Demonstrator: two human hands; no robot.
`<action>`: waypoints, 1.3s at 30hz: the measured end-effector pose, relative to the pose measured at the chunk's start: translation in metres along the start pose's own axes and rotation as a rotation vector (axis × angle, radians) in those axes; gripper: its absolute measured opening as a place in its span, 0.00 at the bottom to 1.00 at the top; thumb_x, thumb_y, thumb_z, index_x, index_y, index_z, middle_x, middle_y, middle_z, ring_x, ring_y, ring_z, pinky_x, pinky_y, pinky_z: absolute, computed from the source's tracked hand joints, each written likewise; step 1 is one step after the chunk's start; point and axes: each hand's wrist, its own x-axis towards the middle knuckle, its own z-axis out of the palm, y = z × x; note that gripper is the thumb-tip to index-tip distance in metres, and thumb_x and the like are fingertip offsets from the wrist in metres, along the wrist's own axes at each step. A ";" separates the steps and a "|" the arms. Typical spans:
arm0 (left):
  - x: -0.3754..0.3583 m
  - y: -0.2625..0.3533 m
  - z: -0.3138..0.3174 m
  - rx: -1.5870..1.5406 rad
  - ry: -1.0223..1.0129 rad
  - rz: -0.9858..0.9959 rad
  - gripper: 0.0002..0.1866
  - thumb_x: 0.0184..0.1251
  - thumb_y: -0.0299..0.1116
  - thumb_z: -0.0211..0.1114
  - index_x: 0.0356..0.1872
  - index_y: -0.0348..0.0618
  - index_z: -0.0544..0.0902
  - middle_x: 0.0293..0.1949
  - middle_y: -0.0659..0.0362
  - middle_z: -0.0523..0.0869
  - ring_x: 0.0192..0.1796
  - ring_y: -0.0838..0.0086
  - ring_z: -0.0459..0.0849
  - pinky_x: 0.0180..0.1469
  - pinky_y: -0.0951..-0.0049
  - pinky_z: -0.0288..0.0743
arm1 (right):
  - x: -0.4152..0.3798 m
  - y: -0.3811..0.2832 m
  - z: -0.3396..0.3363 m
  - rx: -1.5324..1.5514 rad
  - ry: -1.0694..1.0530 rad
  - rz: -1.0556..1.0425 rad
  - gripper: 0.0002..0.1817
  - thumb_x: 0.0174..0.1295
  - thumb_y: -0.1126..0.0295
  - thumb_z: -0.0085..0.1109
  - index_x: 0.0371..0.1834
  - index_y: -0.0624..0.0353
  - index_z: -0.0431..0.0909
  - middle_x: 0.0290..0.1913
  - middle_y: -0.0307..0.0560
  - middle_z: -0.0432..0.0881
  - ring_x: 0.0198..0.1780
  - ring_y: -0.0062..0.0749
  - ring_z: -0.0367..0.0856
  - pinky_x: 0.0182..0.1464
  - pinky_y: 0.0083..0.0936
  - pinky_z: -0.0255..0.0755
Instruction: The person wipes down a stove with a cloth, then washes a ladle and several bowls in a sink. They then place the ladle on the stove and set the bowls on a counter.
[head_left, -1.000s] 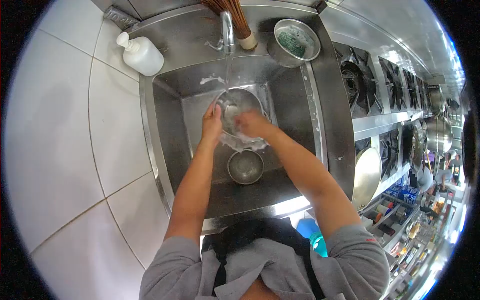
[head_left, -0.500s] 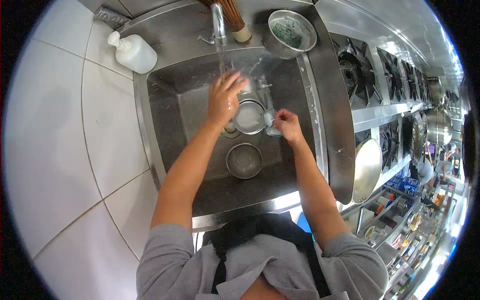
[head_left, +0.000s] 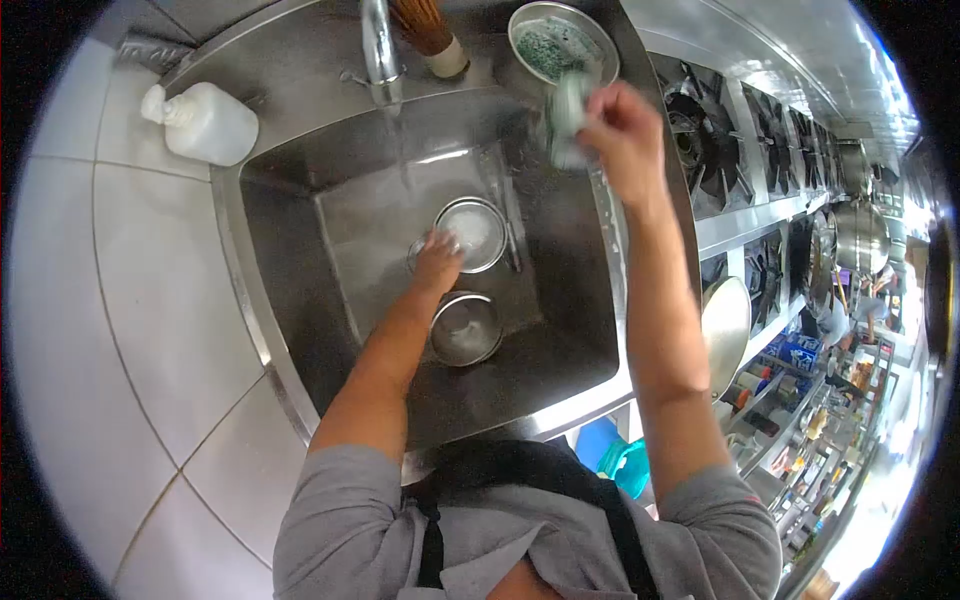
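My left hand [head_left: 438,265] is low in the steel sink [head_left: 370,240], its fingers curled over the left rim of a round metal bowl [head_left: 478,232] with whitish, cloudy contents. Just nearer to me sits a second round metal bowl [head_left: 466,330] on the sink floor. Over the sink's far right corner, my right hand [head_left: 625,135] is raised and pinches a pale grey-green, soft-looking pad [head_left: 570,120], smeared by motion. Beyond that pad, on the sink ledge, stands a metal bowl [head_left: 515,40] containing green scouring material and foam [head_left: 556,48].
A faucet [head_left: 380,50] runs a thin stream into the sink. Behind it stands a bristle brush [head_left: 425,28]. A white pump bottle [head_left: 212,122] is on the left ledge. Stove burners [head_left: 700,140] and a large pan [head_left: 726,325] line the right side.
My right hand has lifted from beside the bowl to the far right with the pad. My left hand has dropped from under the faucet to the bowl's rim. The view has shifted slightly.
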 end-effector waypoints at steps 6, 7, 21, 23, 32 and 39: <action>-0.002 -0.037 0.016 0.599 0.089 -0.133 0.17 0.68 0.36 0.54 0.48 0.39 0.85 0.55 0.48 0.84 0.65 0.61 0.76 0.72 0.52 0.58 | 0.134 0.034 -0.005 -0.839 -0.157 -0.036 0.22 0.52 0.54 0.66 0.42 0.60 0.81 0.41 0.54 0.86 0.45 0.53 0.84 0.50 0.40 0.77; -0.001 -0.045 0.018 0.600 0.089 -0.136 0.17 0.68 0.36 0.54 0.48 0.39 0.85 0.55 0.48 0.84 0.65 0.61 0.76 0.72 0.52 0.58 | 0.134 0.039 0.000 -0.838 -0.158 -0.038 0.22 0.52 0.54 0.66 0.42 0.60 0.81 0.41 0.54 0.86 0.45 0.53 0.84 0.50 0.40 0.77; 0.044 -0.061 -0.133 -0.873 0.121 -0.627 0.22 0.70 0.48 0.60 0.44 0.34 0.83 0.41 0.42 0.87 0.47 0.46 0.84 0.50 0.54 0.75 | 0.133 0.066 0.022 -0.931 0.085 -0.241 0.30 0.50 0.58 0.72 0.53 0.61 0.75 0.45 0.61 0.83 0.52 0.52 0.82 0.55 0.39 0.74; 0.038 -0.037 -0.151 -1.043 0.320 -0.663 0.20 0.72 0.45 0.60 0.44 0.34 0.83 0.34 0.47 0.87 0.38 0.53 0.85 0.44 0.57 0.76 | 0.135 0.071 0.023 -1.005 -0.057 -0.059 0.37 0.48 0.56 0.73 0.59 0.63 0.72 0.52 0.64 0.81 0.58 0.55 0.79 0.58 0.40 0.73; -0.009 -0.041 -0.226 -1.989 0.518 -0.664 0.14 0.75 0.44 0.57 0.36 0.44 0.80 0.26 0.67 0.74 0.28 0.79 0.72 0.31 0.72 0.69 | 0.062 -0.021 0.053 -0.662 0.277 -0.246 0.30 0.50 0.70 0.63 0.60 0.56 0.69 0.52 0.61 0.81 0.56 0.57 0.79 0.60 0.44 0.72; -0.029 -0.012 -0.271 -2.174 0.845 -0.960 0.24 0.77 0.52 0.52 0.38 0.39 0.82 0.34 0.60 0.84 0.35 0.76 0.77 0.37 0.67 0.71 | -0.063 0.000 0.164 -0.357 -0.147 -0.509 0.25 0.51 0.69 0.65 0.55 0.61 0.78 0.51 0.55 0.82 0.56 0.45 0.80 0.60 0.35 0.71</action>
